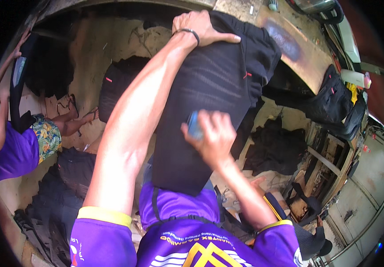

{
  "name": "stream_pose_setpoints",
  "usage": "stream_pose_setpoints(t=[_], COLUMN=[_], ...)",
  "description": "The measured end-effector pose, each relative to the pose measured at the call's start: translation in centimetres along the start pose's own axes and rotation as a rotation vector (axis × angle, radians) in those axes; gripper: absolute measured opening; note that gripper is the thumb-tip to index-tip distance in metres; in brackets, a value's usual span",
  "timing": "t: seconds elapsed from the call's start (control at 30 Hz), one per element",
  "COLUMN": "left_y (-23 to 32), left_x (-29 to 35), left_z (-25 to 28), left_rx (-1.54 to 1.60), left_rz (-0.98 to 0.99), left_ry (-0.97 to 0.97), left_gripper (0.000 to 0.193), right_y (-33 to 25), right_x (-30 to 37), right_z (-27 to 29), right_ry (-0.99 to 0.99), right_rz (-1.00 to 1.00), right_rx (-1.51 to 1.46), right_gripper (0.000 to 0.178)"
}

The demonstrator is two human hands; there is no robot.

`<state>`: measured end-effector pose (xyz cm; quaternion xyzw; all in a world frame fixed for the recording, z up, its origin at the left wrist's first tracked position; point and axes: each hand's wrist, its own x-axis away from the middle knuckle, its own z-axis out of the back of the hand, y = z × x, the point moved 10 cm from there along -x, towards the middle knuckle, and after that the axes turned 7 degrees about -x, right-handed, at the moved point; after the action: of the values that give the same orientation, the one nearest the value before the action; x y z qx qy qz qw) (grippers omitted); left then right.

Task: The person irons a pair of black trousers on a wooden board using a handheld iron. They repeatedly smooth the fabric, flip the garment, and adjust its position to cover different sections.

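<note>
A black cloth garment (201,84), by its shape a pair of trousers, lies stretched out in front of me, its near end over my lap. My left hand (196,29) grips its far end, thumb stretched flat across the cloth and the other fingers bent over the edge. A dark band circles that wrist. Lower on the cloth, my right hand (214,133) is closed around a small blue object (195,126). Motion blurs this hand, and the object's kind cannot be made out. A small red tag (248,75) shows on the garment's right side.
A wooden board (305,66) with a dark stain stands at the far right, black garments (330,102) beside it. Dark cloth piles (276,147) lie on the floor at both sides. Another person in a purple shirt (16,151) sits at the left, and a dark sleeve (310,240) shows lower right.
</note>
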<state>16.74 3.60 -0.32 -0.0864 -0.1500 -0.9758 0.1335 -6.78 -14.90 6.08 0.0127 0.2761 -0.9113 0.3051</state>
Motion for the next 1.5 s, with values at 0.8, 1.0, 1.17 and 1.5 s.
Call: stream_pose_setpoints(t=[0.8,1.0,1.17,1.5], left_y=[0.6,0.6,0.8,-1.3], left_x=[0.0,-0.6,-0.4,3.0], left_z=[0.5,0.1,1.3,3.4], left_rx=[-0.025,0.018,0.015,0.091], left_rz=[-0.006,-0.008,-0.001,0.018], left_ry=[-0.009,-0.053,-0.039,-0.005], left_gripper=[0.138,0.136,0.133,0.114], right_y=[0.1,-5.4,4.5,-8.7], right_x=[2.9,4.1,-11.4,5.8], right_z=[3.5,2.3,1.7,-0.3], right_ry=[0.055,-0.309,0.041,-0.246], right_rz=[-0.057,0.064,0.151,0.066], right_rx=[0.015,-0.265,-0.088,-0.197], right_gripper=[0.057,0.067,0.069,0.086])
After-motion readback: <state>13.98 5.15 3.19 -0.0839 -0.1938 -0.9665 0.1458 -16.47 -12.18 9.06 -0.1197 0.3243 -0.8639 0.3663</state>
